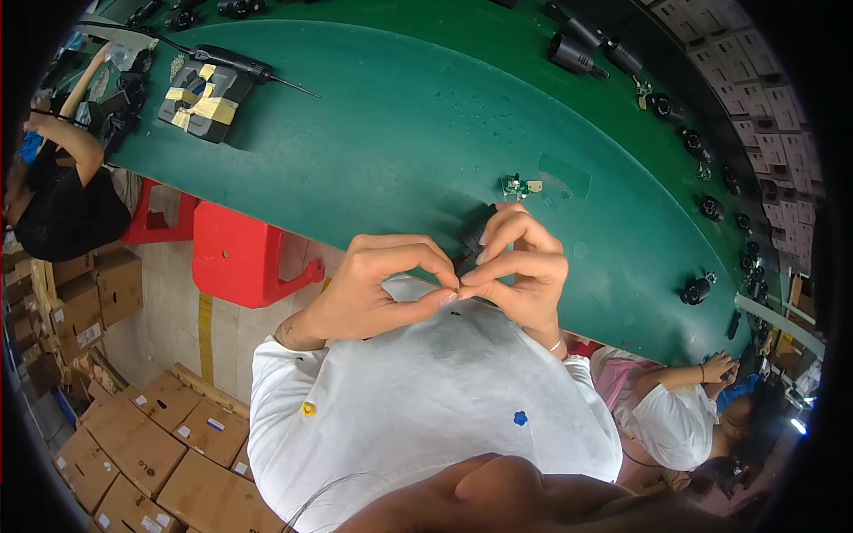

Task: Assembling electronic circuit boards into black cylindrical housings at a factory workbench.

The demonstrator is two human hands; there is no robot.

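My left hand (378,286) and my right hand (524,271) meet in front of my chest, above the table's near edge. Thumb and forefinger of each are pinched together, and the tips touch or nearly touch. Something tiny and dark seems to sit between them, too small to name. A black cylindrical housing (478,227) lies against my right hand's fingers, partly hidden by them; whether they grip it, I cannot tell. Just beyond it is a small green circuit board (515,186) with a pale part at its side.
On the green table (355,115), an electric screwdriver (231,62) rests by a black box with yellow tape (206,102). Black cylindrical units (573,55) line the far side. A red stool (235,253) and cardboard boxes (142,435) stand left. People work at both ends.
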